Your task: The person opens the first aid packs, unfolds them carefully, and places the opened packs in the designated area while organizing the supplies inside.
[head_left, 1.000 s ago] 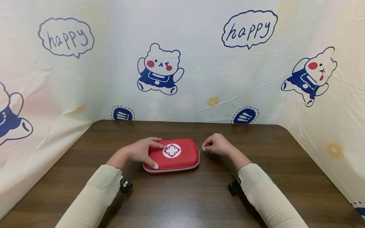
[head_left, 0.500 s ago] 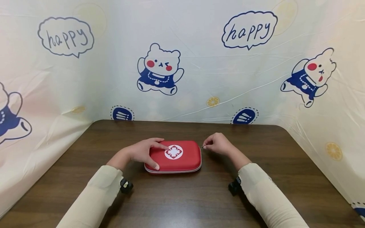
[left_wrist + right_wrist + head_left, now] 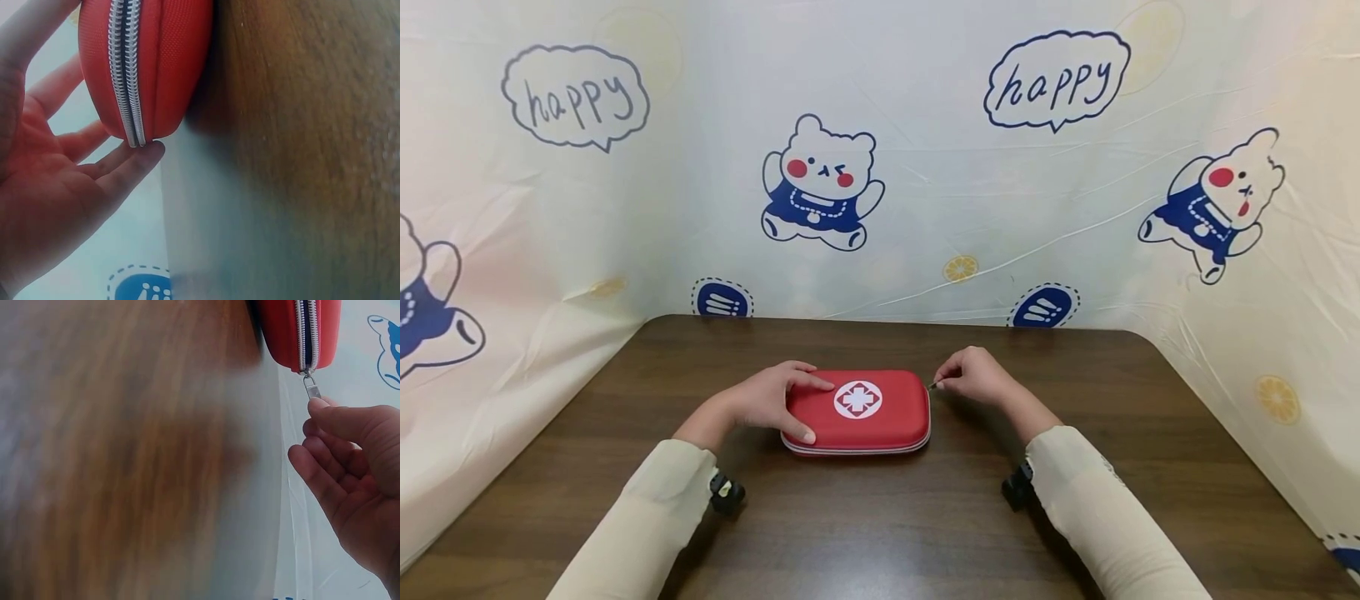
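A red first-aid case with a white cross emblem lies flat on the table. My left hand grips its left end, thumb on the front edge and fingers over the top towards the back. In the left wrist view, fingertips touch the end of the case beside the zipper, whose two silver rows have a dark strip between them. At the right end, my right hand pinches a small metal zipper pull between thumb and forefinger. The pull hangs out from the case's end; its tip is hidden by the thumb.
The brown wooden table extends around the case on all sides. A pale curtain printed with bears and lettering encloses its back and sides. Black wrist cameras sit below both hands.
The case has shifted slightly right and turned straighter since a second ago. My left fingers have drawn back a little from the emblem. The right hand keeps its pinch on the zipper pull.
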{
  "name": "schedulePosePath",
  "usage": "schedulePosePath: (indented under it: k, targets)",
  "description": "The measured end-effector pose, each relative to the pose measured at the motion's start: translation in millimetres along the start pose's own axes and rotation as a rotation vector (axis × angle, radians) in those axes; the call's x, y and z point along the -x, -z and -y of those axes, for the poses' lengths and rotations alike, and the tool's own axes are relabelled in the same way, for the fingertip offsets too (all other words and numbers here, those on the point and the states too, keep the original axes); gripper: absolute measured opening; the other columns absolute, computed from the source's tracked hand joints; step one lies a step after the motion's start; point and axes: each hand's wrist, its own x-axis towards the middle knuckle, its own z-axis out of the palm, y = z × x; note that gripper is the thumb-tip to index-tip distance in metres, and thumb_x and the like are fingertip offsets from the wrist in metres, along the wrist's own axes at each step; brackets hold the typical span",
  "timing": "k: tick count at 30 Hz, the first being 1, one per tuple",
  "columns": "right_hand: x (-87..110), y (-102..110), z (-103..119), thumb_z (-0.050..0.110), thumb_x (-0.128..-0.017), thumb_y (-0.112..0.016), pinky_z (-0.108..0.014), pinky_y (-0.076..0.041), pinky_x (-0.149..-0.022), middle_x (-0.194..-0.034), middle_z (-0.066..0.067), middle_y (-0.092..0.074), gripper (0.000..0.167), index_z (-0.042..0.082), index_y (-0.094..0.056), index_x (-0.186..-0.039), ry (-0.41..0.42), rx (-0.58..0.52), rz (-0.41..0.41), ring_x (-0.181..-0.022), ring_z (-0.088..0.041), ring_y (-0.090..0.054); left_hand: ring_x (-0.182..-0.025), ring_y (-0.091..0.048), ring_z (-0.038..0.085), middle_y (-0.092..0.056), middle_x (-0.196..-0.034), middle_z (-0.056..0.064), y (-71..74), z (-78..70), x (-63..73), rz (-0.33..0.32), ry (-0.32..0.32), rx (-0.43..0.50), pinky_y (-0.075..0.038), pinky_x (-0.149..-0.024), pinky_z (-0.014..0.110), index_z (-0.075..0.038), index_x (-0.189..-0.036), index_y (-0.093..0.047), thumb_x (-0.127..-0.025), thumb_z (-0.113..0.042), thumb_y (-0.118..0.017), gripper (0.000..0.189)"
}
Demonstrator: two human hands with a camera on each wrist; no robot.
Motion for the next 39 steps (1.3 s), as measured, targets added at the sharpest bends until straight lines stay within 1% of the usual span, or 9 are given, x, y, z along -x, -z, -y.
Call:
schedulePosePath:
  k: [6,9,12,16,19,27,32,39]
  targets:
    - [-5.2,-3,-3,0.009,-0.085,-0.075,-0.027,-0.052,-0.066,-0.084,0.002,-0.070,0.004,0.010,-0.077,-0.088,0.009,0.002,-0.053,-0.076,-0.016,-0.056,-0.131,-0.034,0.037,-0.037,-0.147,0.013,-1.3,-0.3,-1.2,0.000,0.000,-0.002,-0.056,-0.083,0.042,-0.023,-0.135,-0.060,-0.062,-0.040,-0.090,0.081]
    - [-8.6,-5,-4,0.009,-0.085,-0.075,-0.027,-0.052,-0.065,-0.084,0.002,-0.070,0.004,0.009,-0.078,-0.088,0.019,-0.006,-0.062,-0.076,-0.016,-0.056,-0.132,-0.034,0.037,-0.036,-0.147,0.013,-1.0,-0.6,-0.5,-0.002,0.010,0.006,-0.055,-0.084,0.042,-0.024,-0.135,-0.060,-0.061,-0.039,-0.090,0.081]
    - [-12.9,-7,-4,0.008,-0.085,-0.075,-0.026,-0.052,-0.064,-0.084,0.001,-0.070,0.004,0.010,-0.078,-0.087,0.011,-0.015,-0.064,-0.074,-0.015,-0.056,-0.132,-0.033,0.038,-0.036,-0.148,0.014,0.0,-0.6,-0.1,-0.001,0.008,0.012,-0.056,-0.084,0.043,-0.023,-0.135,-0.060,-0.061,-0.038,-0.091,0.081]
    - [-19.3,-8,-3,0.008,-0.086,-0.074,-0.025,-0.052,-0.062,-0.083,0.001,-0.070,0.004,0.010,-0.077,-0.087,0.006,-0.009,-0.050,-0.069,-0.014,-0.057,-0.132,-0.033,0.038,-0.035,-0.148,0.014,0.8,-0.5,0.2,0.003,0.007,0.021,-0.055,-0.084,0.043,-0.023,-0.135,-0.059,-0.062,-0.037,-0.090,0.081]
    - [-23.8,-9,-2,0.008,-0.086,-0.074,-0.025,-0.053,-0.061,-0.083,0.000,-0.070,0.004,0.010,-0.077,-0.087,0.005,0.004,-0.021,-0.066,-0.013,-0.057,-0.132,-0.032,0.038,-0.034,-0.149,0.013,0.8,-0.6,0.4,0.007,0.005,0.031,-0.055,-0.084,0.043,-0.023,-0.135,-0.059,-0.062,-0.036,-0.090,0.081]
    - [-33.8,-15,3,0.006,-0.087,-0.072,-0.025,-0.054,-0.059,-0.079,-0.001,-0.069,0.005,0.007,-0.077,-0.087,-0.016,-0.036,0.065,-0.061,-0.011,-0.057,-0.132,-0.032,0.037,-0.032,-0.150,0.011,-1.0,0.8,0.3,0.019,-0.005,0.049,-0.055,-0.086,0.043,-0.025,-0.135,-0.059,-0.062,-0.039,-0.090,0.081]
    - [-38.6,-19,4,0.003,-0.087,-0.071,-0.024,-0.053,-0.056,-0.076,-0.002,-0.068,0.007,0.006,-0.077,-0.087,-0.030,-0.053,0.065,-0.057,-0.011,-0.056,-0.133,-0.032,0.037,-0.032,-0.150,0.011,-1.2,0.8,0.0,0.014,-0.002,0.055,-0.055,-0.085,0.043,-0.025,-0.135,-0.059,-0.062,-0.038,-0.090,0.080]
    - [-38.2,-18,4,0.002,-0.088,-0.069,-0.026,-0.055,-0.058,-0.080,-0.002,-0.069,0.008,0.006,-0.076,-0.090,-0.058,-0.079,0.089,-0.061,-0.012,-0.057,-0.133,-0.031,0.038,-0.032,-0.150,0.012,-1.6,0.8,2.0,0.003,0.001,0.044,-0.055,-0.086,0.044,-0.025,-0.135,-0.059,-0.063,-0.040,-0.089,0.080]
